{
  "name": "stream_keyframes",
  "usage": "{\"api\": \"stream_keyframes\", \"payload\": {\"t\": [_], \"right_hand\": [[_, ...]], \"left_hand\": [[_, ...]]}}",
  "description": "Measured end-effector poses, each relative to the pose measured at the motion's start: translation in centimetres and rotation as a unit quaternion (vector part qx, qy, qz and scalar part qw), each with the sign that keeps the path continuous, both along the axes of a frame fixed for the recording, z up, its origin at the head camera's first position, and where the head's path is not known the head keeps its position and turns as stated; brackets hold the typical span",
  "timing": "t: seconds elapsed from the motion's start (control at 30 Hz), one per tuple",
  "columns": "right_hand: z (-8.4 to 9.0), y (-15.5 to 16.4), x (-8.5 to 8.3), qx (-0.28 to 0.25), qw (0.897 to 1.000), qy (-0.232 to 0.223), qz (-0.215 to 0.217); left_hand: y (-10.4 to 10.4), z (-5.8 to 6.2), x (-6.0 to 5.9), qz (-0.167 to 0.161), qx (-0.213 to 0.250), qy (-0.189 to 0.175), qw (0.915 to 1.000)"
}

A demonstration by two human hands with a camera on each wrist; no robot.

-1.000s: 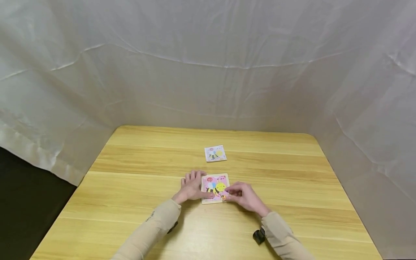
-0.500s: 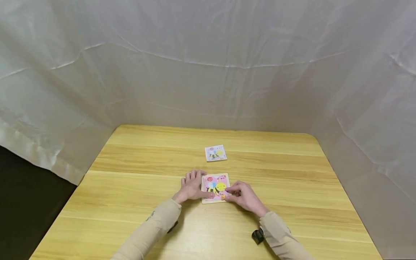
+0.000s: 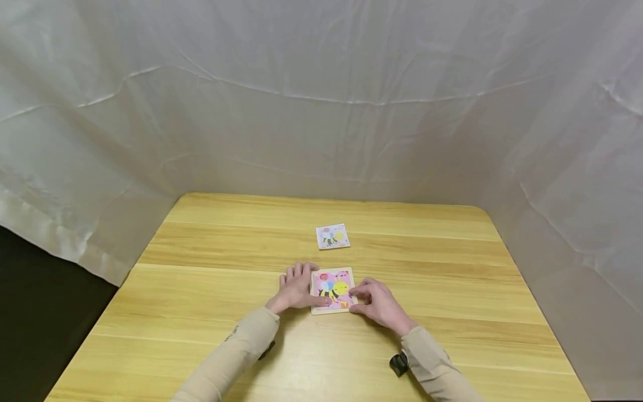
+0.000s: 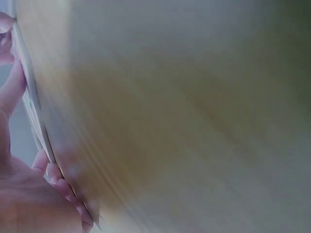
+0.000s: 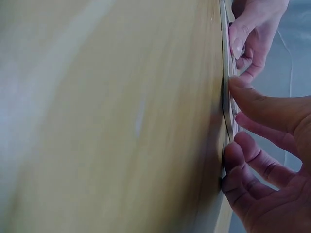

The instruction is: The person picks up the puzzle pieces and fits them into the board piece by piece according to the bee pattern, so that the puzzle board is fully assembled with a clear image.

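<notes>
A square jigsaw puzzle (image 3: 329, 277) with a bee picture in a pale wooden frame lies on the table between the hands. My left hand (image 3: 296, 289) holds its left side, thumb on the picture and fingers at the frame's upper left corner; the left wrist view shows the fingers (image 4: 63, 187) along the edge. At the right side, my right hand (image 3: 379, 304) has its thumb and index finger bent on a puzzle piece at the lower right, its tips partly covering it. In the right wrist view, that thumb (image 5: 257, 104) sits right at the board's edge, the other fingers curled below.
A small card (image 3: 333, 237) with the same bee picture lies farther back on the wooden table (image 3: 241, 240). Pale grey cloth (image 3: 321, 139) hangs behind and at both sides. A black wrist device (image 3: 399, 364) sits at the right sleeve.
The orange-marked part at the puzzle's lower right, tilted under my right fingertips earlier, now looks flat in the frame. My right fingertips have shifted slightly rightward; the left hand stays in place.
</notes>
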State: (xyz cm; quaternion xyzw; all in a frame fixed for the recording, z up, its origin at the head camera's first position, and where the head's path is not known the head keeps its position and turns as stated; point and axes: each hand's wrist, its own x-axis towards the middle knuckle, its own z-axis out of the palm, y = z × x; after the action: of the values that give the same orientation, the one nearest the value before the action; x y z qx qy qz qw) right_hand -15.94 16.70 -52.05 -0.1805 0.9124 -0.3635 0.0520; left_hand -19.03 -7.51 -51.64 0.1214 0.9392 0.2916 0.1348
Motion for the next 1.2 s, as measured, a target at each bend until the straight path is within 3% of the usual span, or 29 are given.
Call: {"api": "stream_keyframes", "payload": {"t": [0.13,0.3,0.37,0.53,1.2], "right_hand": [[-0.2,0.3,-0.2,-0.006,1.000,0.015,0.009],[-0.4,0.4,-0.3,-0.016,1.000,0.014,0.014],[-0.4,0.5,-0.3,-0.019,1.000,0.013,0.014],[-0.3,0.5,-0.2,-0.027,0.999,0.012,0.013],[0.0,0.7,-0.2,-0.023,1.000,0.001,-0.002]], "left_hand": [[0.7,0.4,0.1,0.020,-0.003,0.002,0.9998],[2.2,-0.5,-0.1,0.050,-0.011,0.026,0.9983],[2.8,-0.8,-0.2,0.054,-0.024,0.034,0.9977],[3.5,-0.3,-0.1,0.053,-0.037,0.034,0.9973],[4.1,-0.9,-0.5,0.075,-0.024,0.020,0.9967]]}}
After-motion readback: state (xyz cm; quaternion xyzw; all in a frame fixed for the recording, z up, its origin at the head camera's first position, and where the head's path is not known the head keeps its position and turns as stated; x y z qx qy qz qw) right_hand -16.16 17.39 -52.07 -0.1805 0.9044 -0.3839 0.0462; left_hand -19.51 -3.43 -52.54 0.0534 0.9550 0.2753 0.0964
